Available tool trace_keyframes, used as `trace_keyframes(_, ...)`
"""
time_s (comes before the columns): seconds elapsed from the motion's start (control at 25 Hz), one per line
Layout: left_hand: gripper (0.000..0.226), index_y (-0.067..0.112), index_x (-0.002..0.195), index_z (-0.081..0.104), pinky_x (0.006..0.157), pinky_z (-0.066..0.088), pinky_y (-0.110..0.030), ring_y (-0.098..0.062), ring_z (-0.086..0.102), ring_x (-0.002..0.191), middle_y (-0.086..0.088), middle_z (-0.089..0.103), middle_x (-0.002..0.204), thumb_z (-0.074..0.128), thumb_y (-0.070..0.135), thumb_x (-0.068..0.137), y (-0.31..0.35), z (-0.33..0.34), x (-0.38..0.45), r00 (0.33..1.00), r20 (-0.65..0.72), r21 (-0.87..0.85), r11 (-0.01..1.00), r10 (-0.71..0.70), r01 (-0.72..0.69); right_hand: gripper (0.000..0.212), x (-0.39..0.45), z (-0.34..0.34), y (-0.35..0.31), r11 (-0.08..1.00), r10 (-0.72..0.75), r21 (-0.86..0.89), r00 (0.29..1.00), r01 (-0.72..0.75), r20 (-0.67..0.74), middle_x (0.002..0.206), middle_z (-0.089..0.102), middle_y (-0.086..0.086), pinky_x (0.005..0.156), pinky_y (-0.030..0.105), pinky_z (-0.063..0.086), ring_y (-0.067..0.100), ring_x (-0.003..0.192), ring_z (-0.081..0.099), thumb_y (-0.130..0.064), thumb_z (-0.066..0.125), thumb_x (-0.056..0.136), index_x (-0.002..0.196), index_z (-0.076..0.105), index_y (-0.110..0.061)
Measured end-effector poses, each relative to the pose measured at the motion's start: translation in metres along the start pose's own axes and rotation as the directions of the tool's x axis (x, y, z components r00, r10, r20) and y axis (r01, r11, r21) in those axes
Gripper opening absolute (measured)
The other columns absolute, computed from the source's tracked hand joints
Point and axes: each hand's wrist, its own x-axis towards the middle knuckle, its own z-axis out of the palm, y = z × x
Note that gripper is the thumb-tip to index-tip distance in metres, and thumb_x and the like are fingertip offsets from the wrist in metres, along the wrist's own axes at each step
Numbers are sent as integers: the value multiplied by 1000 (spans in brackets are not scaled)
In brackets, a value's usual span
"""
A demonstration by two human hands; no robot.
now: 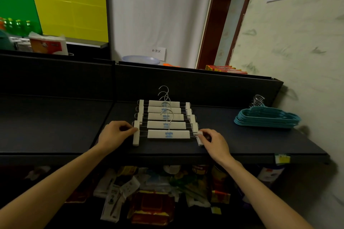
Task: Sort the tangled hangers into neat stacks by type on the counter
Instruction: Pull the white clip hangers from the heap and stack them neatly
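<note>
Several white clip hangers (166, 117) with metal hooks lie in an overlapping row on the dark counter (55, 122), hooks pointing away from me. The nearest white hanger (168, 134) is held at both ends. My left hand (115, 133) pinches its left clip, and my right hand (214, 140) pinches its right clip. A neat stack of teal plastic hangers (266, 118) with metal hooks lies at the right end of the counter, apart from both hands.
A dark back panel (186, 83) rises behind the counter. The wall (297, 52) closes off the right side. Packaged goods (152, 197) fill the shelf below the counter's front edge. A tissue pack (48, 44) and a blue bowl (141, 59) sit behind the panel.
</note>
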Motion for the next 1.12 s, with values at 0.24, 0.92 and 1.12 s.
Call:
trace_keyframes(0.24, 50, 28, 131, 60, 103, 47, -42, -16, 54, 122, 2, 54, 137, 47, 61, 96, -8, -11, 1, 990, -90, 280, 957, 110, -80, 46, -6, 6, -24, 956, -154, -275, 973, 102, -174, 143, 53, 2, 110, 43, 37, 22, 138, 37, -44, 49, 101, 140, 53, -19)
trace_keyframes(0.92, 100, 23, 161, 5, 121, -11, -53, -27, 4, 155, -8, 11, 168, -11, 79, 80, -203, -226, -88, 943, -311, 708, 632, -120, 314, 71, -18, 243, -327, 738, -616, -261, 779, 622, 116, 161, 28, 7, 123, 47, -3, 25, 154, 0, -64, 41, 96, 150, 40, -17)
trace_keyframes(1.12, 98, 20, 161, 8, 123, -6, -52, -26, 6, 154, -7, 13, 167, -6, 78, 83, -275, -315, -90, 888, -414, 696, 559, -201, 450, 76, -18, 348, -445, 696, -663, -82, 682, 714, 307, 163, 23, 4, 123, 49, -5, 25, 154, -3, -62, 47, 93, 153, 30, -21)
